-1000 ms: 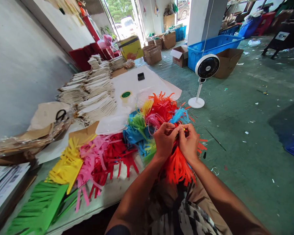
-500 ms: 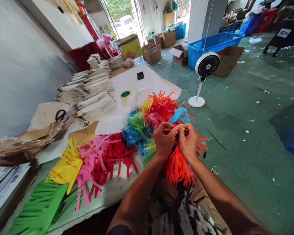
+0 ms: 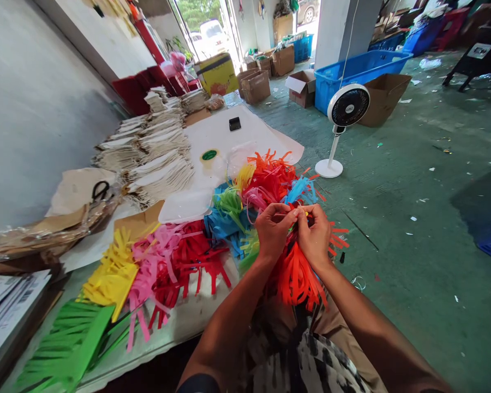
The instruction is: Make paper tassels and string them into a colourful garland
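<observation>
My left hand (image 3: 272, 229) and my right hand (image 3: 314, 232) meet at the fingertips, both closed in a pinch. Small red and yellow bits show at the fingers; what exactly they grip is mostly covered. Right below them an orange fringed tassel (image 3: 300, 278) hangs over my lap; whether it joins the pinched piece is hidden. Just beyond the hands lie red-orange fringe (image 3: 272, 177), a light blue tassel (image 3: 301, 190) and a pink tassel (image 3: 257, 197). Left of my left hand are green fringe (image 3: 228, 203) and blue fringe (image 3: 223, 226).
Cut fringe sheets in red (image 3: 188, 256), pink (image 3: 153, 256), yellow (image 3: 112, 273) and green (image 3: 67, 338) cover the near left table. Farther back are a tape roll (image 3: 209, 155), a black box (image 3: 234, 124), paper stacks (image 3: 163, 147) and scissors (image 3: 100, 191). A white fan (image 3: 348, 106) stands right.
The view has shifted very slightly. Both hands stay pinched together in the same place, with hardly any visible movement of the fingers.
</observation>
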The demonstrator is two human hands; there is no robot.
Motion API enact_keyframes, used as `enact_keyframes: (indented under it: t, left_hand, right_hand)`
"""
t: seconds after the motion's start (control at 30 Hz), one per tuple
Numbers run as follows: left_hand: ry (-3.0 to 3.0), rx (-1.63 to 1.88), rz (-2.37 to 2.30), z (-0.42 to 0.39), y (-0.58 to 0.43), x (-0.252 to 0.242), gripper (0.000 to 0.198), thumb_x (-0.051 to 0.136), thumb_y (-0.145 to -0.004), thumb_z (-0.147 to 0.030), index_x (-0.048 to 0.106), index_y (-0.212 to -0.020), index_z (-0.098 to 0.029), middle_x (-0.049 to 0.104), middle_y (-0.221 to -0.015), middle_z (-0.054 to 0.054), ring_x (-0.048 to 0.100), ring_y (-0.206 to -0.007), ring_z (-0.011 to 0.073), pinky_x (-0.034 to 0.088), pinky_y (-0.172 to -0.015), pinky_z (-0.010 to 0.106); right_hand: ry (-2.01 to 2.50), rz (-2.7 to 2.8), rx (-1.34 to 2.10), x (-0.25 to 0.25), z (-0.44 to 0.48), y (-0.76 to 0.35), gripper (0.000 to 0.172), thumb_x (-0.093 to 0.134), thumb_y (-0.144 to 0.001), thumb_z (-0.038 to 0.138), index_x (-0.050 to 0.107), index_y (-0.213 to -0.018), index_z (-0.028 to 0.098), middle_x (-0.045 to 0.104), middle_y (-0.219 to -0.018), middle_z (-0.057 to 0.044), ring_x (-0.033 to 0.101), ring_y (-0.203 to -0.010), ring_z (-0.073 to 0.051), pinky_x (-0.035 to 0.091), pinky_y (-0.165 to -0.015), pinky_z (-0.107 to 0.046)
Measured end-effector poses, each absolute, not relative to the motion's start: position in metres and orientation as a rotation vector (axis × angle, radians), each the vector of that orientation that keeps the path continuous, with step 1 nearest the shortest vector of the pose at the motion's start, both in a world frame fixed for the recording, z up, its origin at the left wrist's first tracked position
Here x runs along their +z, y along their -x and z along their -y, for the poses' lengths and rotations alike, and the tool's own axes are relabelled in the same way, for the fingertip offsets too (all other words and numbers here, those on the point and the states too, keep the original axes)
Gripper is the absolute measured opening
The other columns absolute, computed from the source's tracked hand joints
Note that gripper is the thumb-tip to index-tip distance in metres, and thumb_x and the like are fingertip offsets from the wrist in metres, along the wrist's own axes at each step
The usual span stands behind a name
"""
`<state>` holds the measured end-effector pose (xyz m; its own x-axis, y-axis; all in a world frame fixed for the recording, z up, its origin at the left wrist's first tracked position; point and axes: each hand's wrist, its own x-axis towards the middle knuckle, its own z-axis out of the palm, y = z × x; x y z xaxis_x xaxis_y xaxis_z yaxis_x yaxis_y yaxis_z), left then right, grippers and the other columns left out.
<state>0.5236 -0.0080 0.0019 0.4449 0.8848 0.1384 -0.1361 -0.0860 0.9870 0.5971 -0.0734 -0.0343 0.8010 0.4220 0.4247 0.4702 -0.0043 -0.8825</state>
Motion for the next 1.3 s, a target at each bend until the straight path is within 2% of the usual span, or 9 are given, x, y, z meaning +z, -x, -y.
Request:
enact_keyframes:
  t: [0.2, 0.4, 0.6, 0.73, 0.9, 1.0, 1.17, 1.3]
  left_hand:
    - [-1.443, 0.864, -0.620, 0.002, -0.521, 0.007, 0.023, 0.083, -0.074, -0.028, 0.061, -0.076, -0.019, 0.067, -0.075, -0.004, 0.063, -0.061, 0.0080, 0.047, -0.059, 0.019]
    - [-1.373, 0.751, -0.528, -0.005, -0.512, 0.009, 0.016, 0.077, -0.075, -0.028, 0.064, -0.080, -0.019, 0.068, -0.076, -0.003, 0.069, -0.070, 0.0126, 0.052, -0.070, 0.023]
    - [-1.351, 0.884, -0.635, -0.004, -0.520, 0.004, 0.018, 0.073, -0.067, -0.021, 0.060, -0.079, -0.020, 0.063, -0.075, -0.006, 0.062, -0.064, 0.0102, 0.048, -0.062, 0.022]
    - [-1.360, 0.844, -0.578, -0.002, -0.520, 0.004, 0.012, 0.069, -0.067, -0.020, 0.061, -0.075, -0.020, 0.064, -0.074, -0.004, 0.062, -0.067, 0.0108, 0.051, -0.067, 0.023]
    - [-1.466, 0.596, -0.426, -0.009, -0.510, 0.007, 0.018, 0.076, -0.073, -0.028, 0.065, -0.085, -0.021, 0.068, -0.079, -0.001, 0.062, -0.070, 0.0117, 0.049, -0.065, 0.022]
    - [-1.514, 0.516, -0.398, -0.019, -0.507, 0.004, 0.026, 0.083, -0.075, -0.036, 0.067, -0.090, -0.021, 0.072, -0.083, 0.000, 0.066, -0.072, 0.0120, 0.052, -0.069, 0.023]
    - [-1.569, 0.680, -0.484, -0.039, -0.507, -0.001, 0.032, 0.089, -0.075, -0.040, 0.070, -0.091, -0.020, 0.075, -0.087, 0.001, 0.071, -0.077, 0.0132, 0.057, -0.074, 0.025]
    - [-1.728, 0.761, -0.526, -0.051, -0.505, 0.005, 0.027, 0.088, -0.077, -0.038, 0.072, -0.088, -0.019, 0.074, -0.085, 0.001, 0.071, -0.077, 0.0133, 0.059, -0.074, 0.025]
  right_hand:
    - [1.624, 0.717, -0.026, -0.035, 0.074, -0.598, 0.022, 0.058, -0.103, 0.040, 0.064, -0.091, 0.023, 0.071, -0.085, -0.001, 0.063, -0.075, -0.020, 0.044, -0.070, -0.032]
    - [1.629, 0.691, -0.042, -0.034, 0.073, -0.598, 0.027, 0.058, -0.104, 0.044, 0.062, -0.088, 0.023, 0.068, -0.082, 0.000, 0.059, -0.074, -0.019, 0.042, -0.071, -0.032]
    - [1.631, 0.683, -0.029, -0.037, 0.073, -0.596, 0.029, 0.056, -0.105, 0.047, 0.062, -0.090, 0.023, 0.068, -0.084, -0.001, 0.057, -0.071, -0.018, 0.043, -0.071, -0.032]
    - [1.631, 0.666, -0.029, -0.036, 0.073, -0.598, 0.028, 0.056, -0.104, 0.046, 0.061, -0.089, 0.023, 0.068, -0.083, -0.001, 0.058, -0.073, -0.019, 0.043, -0.072, -0.032]
    - [1.629, 0.639, -0.012, -0.037, 0.073, -0.605, 0.027, 0.057, -0.102, 0.043, 0.063, -0.087, 0.022, 0.068, -0.082, -0.001, 0.060, -0.074, -0.019, 0.044, -0.070, -0.032]
    - [1.628, 0.635, 0.007, -0.039, 0.074, -0.609, 0.027, 0.059, -0.102, 0.043, 0.065, -0.087, 0.022, 0.070, -0.081, -0.001, 0.061, -0.073, -0.019, 0.045, -0.070, -0.031]
    - [1.621, 0.684, -0.002, -0.034, 0.081, -0.609, 0.026, 0.056, -0.104, 0.044, 0.067, -0.093, 0.023, 0.074, -0.090, -0.003, 0.066, -0.079, -0.020, 0.048, -0.074, -0.032]
    - [1.638, 0.834, -0.027, -0.024, 0.086, -0.604, 0.024, 0.057, -0.105, 0.039, 0.068, -0.090, 0.024, 0.073, -0.084, -0.001, 0.065, -0.074, -0.019, 0.046, -0.073, -0.032]
